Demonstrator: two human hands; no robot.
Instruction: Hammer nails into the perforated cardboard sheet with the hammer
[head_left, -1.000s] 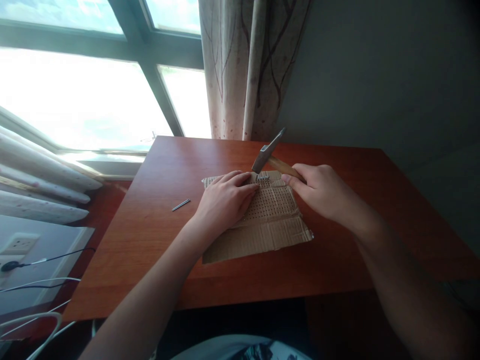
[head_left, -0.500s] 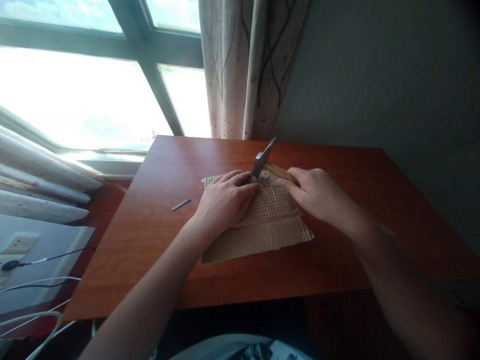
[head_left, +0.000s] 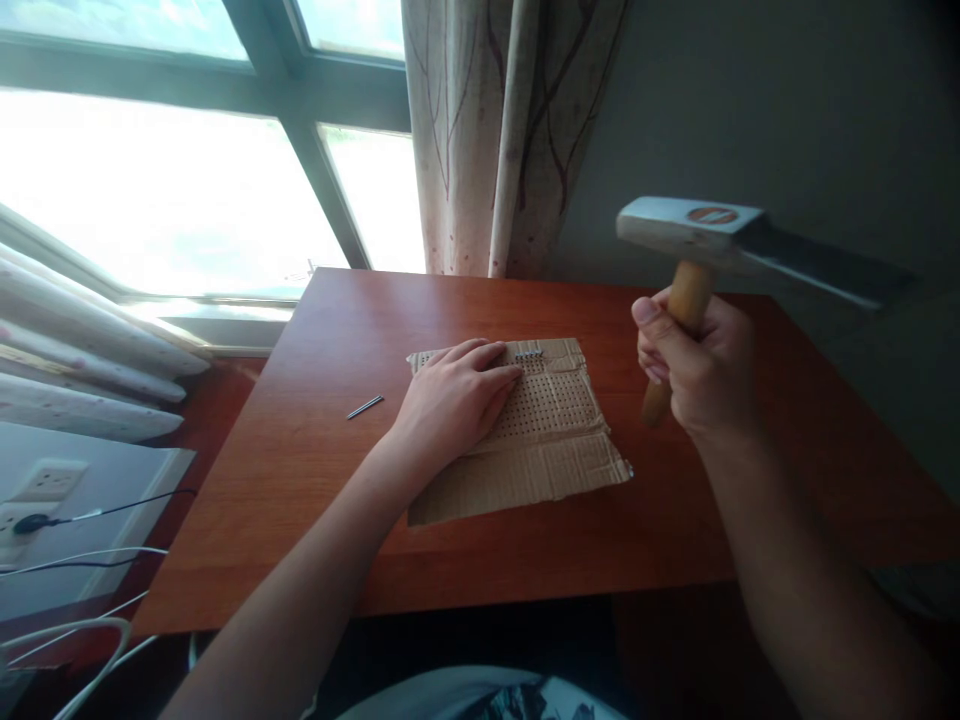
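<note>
My right hand [head_left: 701, 365] grips the wooden handle of a hammer [head_left: 690, 230] and holds it raised to the right of the cardboard. The hammer's metal head has a square face at the left and a thin wedge end at the right. My left hand [head_left: 457, 395] rests on a piece of brown cardboard [head_left: 517, 470], fingers extended and thumb apart; what lies under its palm is hidden. Many small holes in rows pierce the cardboard. Beyond the left thumb shows a short row of small silvery pieces [head_left: 529, 355], too small to make out.
The cardboard lies on a reddish-brown wooden table [head_left: 300, 540]. Left of my left hand lie thin metal nails [head_left: 365, 407]. Behind the table hang curtains [head_left: 465, 150] beside a bright window. Cables and a wall socket [head_left: 52, 482] are at the lower left.
My right hand has lifted the hammer off the cardboard, up and to the right, turning its head upward. My left hand has stayed on the cardboard.
</note>
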